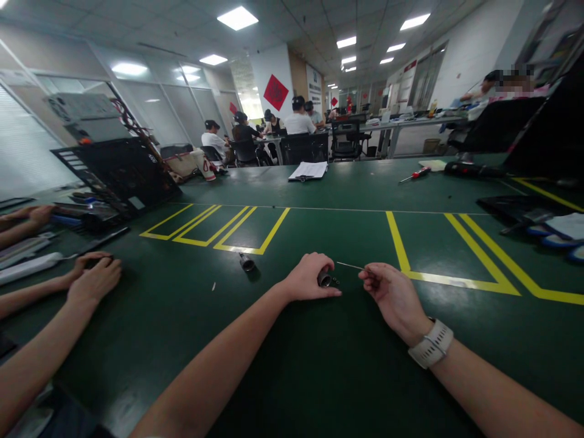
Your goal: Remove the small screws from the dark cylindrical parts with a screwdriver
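Observation:
My left hand (310, 277) curls around a small dark metal cylinder (324, 279), its round open end facing right. Beside that end lie tiny dark pieces (336, 281), too small to make out. A thin metal rod (350, 265) is pinched in my right hand (385, 292), its free tip pointing left toward my left hand, a short gap away. Another metal cylinder (247, 262) rests on its side on the green table (292, 231), left of my left hand. Farther left is a small pale sliver (213, 286).
Another person's hands (93, 277) work at the left edge. Yellow tape outlines (465, 284) mark the table. Beyond are a clipboard with papers (309, 171), a red screwdriver (415, 175) and a black computer case (123, 173). Dark tools (529, 219) lie at the right.

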A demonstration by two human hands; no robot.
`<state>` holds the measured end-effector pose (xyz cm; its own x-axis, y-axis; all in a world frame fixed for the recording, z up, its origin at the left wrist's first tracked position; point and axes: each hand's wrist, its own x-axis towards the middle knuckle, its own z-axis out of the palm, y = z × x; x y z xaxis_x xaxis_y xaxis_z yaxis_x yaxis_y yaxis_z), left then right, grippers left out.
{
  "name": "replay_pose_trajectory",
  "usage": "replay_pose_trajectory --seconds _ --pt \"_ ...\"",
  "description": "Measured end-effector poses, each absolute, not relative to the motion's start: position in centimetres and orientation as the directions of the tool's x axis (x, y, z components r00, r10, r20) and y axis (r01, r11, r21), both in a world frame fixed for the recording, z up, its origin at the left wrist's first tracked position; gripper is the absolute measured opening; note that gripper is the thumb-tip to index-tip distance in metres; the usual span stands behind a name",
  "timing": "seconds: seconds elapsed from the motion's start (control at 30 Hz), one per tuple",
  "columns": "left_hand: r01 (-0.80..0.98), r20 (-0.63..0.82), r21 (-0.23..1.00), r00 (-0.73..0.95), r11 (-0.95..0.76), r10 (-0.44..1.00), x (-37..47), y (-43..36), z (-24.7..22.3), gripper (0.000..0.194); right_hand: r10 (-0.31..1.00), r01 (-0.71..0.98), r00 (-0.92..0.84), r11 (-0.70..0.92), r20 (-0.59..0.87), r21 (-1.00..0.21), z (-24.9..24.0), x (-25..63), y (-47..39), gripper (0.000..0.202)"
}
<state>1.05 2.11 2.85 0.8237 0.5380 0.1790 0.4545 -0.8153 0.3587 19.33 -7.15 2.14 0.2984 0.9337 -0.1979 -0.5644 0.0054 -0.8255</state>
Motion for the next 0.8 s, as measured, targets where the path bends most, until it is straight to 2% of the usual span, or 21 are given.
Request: replay_pose_trajectory --seconds 0.13,0.23,0.3,0.37,0.47,0.53,0.6,0.63,0.7,0.8 --pt "0.479 0.316 0.344 0.751 -0.808 0.58 1.1 1.9 2.8 0.034 0.937 -0.511 0.311 0.022 -0.161 -0.86 1.7 19.3 -7.2 0.012" --pt "0.582 0.507 0.338 0.549 -0.739 0.664 1.1 1.4 2.7 0.026 0.935 -0.428 0.337 0.045 -0.113 -0.903 1.1 19.2 -7.1 0.014" --pt "0.617 0.588 0.331 0.457 -0.714 0.667 0.9 0.2 2.6 0.027 0.931 -0.349 0.357 0.06 -0.073 -0.935 0.6 19.1 -6.9 0.019" --pt "0.579 0.597 0.299 0.506 -0.758 0.622 0.6 -2.0 2.6 0.029 0.93 -0.253 0.366 0.071 -0.027 -0.965 0.2 19.0 -6.7 0.024" --pt "0.437 0.539 0.234 0.686 -0.869 0.489 0.2 -6.7 2.5 0.032 0.938 -0.087 0.342 0.088 0.053 -0.992 0.0 18.5 -6.7 0.028" --pt "0.264 0.393 0.13 0.871 -0.956 0.294 0.1 -9.9 2.6 0.032 0.948 0.046 0.298 0.103 0.112 -0.994 0.2 18.2 -6.9 0.03" --pt "0.114 0.206 0.062 0.971 -0.992 0.124 0.4 -12.2 2.9 0.035 0.955 0.195 0.241 0.126 0.172 -0.973 0.5 17.9 -7.2 0.028" --pt "0.08 0.129 0.061 0.988 -0.995 0.087 0.6 -12.9 3.1 0.034 0.956 0.269 0.215 0.14 0.201 -0.953 0.6 17.8 -7.4 0.026" --pt "0.1 0.045 0.087 0.994 -0.991 0.104 1.1 -13.6 3.4 0.034 0.95 0.407 0.174 0.17 0.259 -0.898 0.9 17.4 -7.7 0.022" --pt "0.118 0.036 0.104 0.992 -0.988 0.122 1.4 -13.4 3.8 0.034 0.933 0.588 0.129 0.202 0.337 -0.783 1.4 16.5 -7.7 0.023"
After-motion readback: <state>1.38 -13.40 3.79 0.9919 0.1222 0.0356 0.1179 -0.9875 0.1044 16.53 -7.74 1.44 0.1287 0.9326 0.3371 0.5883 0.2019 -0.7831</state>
